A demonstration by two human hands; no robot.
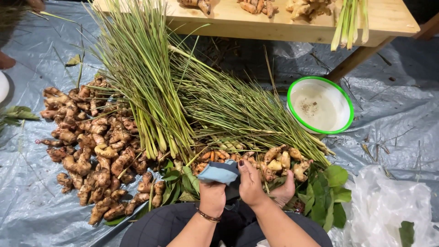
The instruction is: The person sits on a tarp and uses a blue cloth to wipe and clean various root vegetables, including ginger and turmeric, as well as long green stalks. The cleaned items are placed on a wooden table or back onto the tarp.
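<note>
Gripping a folded blue cloth, the left hand has its fingers clenched around the lower end, and the right hand presses on the cloth's right edge with fingers curled over it, so both hands hold it just in front of the lemongrass bundle. Left of the lemongrass lies a heap of ginger roots; at its cut ends sit small orange turmeric pieces and more ginger, with green leaves beneath. Right of the lemongrass stands a white bowl with a green rim, and beyond it a wooden bench
</note>
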